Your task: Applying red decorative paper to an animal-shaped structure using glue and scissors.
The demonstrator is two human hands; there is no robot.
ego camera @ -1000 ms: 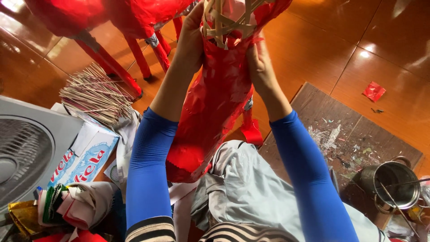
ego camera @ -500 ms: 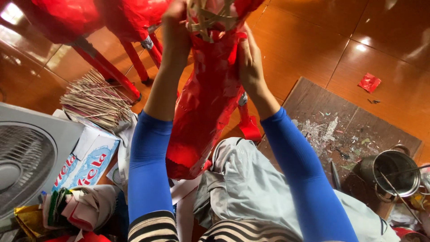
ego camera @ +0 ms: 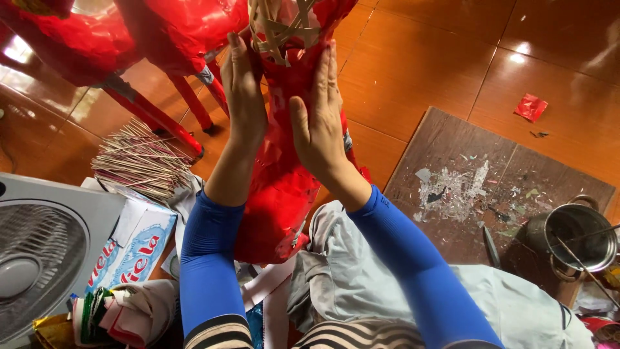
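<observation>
Left hand (ego camera: 244, 84): lower on the red paper figure (ego camera: 284, 168) than a second ago, palm flat on its left side.
Right hand (ego camera: 318, 119): slid down from the woven bamboo frame (ego camera: 281, 29), fingers now straight against the paper.

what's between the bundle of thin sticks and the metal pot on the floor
In the head view, between the stick bundle and the metal pot stand the red paper-covered frame, both hands pressed on it, and a scrap-strewn board.
</observation>
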